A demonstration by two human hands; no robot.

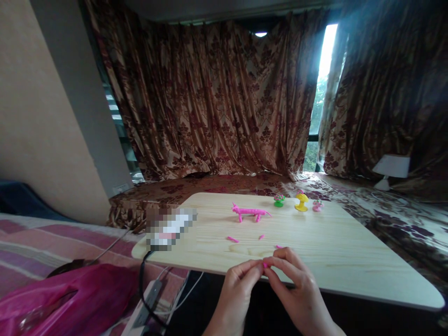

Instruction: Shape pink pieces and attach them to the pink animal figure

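Left hand (240, 282) and right hand (297, 277), fingers pinched together, hold one pink bit (265, 265), axis unclear, nearside of one pink animal (251, 212) standing crosswise, head leftward; three pink strips (233, 239) lie between.

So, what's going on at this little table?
Someone is handling a small pink piece with both bare hands: the left hand and right hand meet at the fingertips around it, at the near edge of the wood-grained table. Beyond them, a pink four-legged figure stands on the tabletop, with loose pink bits lying nearer the hands. Farther right are a green-based figure, a yellow figure and a small pink figure.
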